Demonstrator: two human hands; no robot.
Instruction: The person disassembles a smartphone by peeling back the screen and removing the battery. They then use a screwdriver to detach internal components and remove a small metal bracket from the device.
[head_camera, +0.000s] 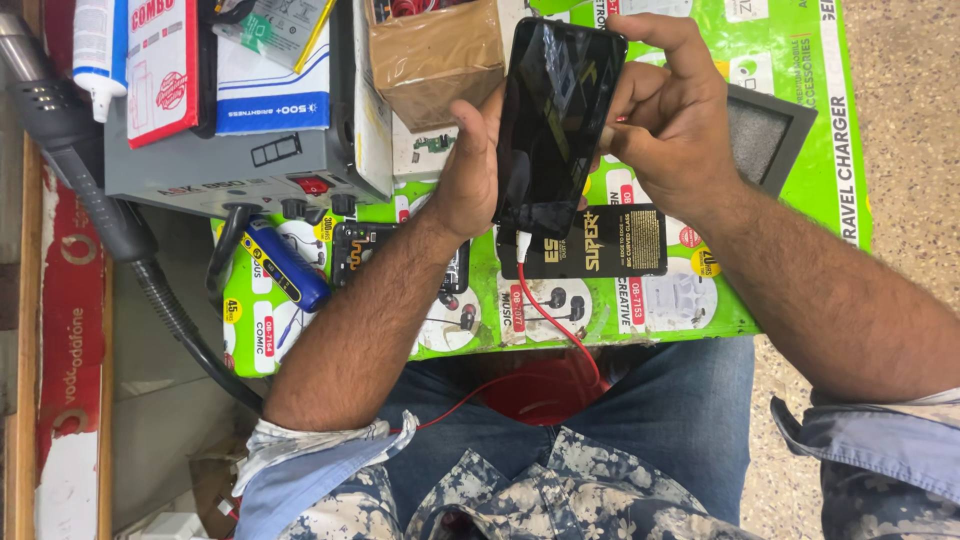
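Item: 1 black smartphone (555, 120), dark screen up, clamped between left hand (468, 170) and right hand (665, 120), fingers curled round both edges, red cable (560, 325) plugged below the palms; best kept level, cable slack.

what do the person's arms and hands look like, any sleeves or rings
Both hands are bare: the left hand and right hand show no gloves and no ring that can be made out. The forearms are uncovered and hairy. Each arm has a light blue sleeve rolled up near the elbow, the left cuff showing a pale lining, the right cuff bunched at the frame edge.
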